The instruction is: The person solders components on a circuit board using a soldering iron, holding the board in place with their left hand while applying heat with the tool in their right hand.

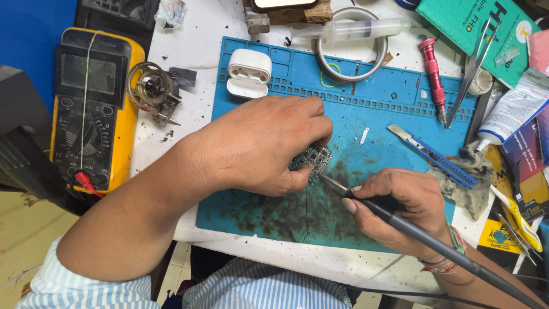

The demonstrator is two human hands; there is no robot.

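My left hand [257, 143] pinches a small dark circuit board [311, 160] between thumb and fingers, holding it just above a stained blue work mat [394, 114]. My right hand [394, 212] grips a soldering iron [366, 203] like a pen; its metal tip touches the board's lower right edge. The iron's grey cable runs off past my right wrist to the lower right corner. Most of the board is hidden under my left fingers.
A yellow multimeter [94, 109] lies at the left. On or near the mat: a white earbud case [249, 73], a tape ring [350, 43], a syringe [354, 28], a red screwdriver [433, 77], tweezers [472, 71], a blue utility knife [434, 154], a dirty rag [472, 177].
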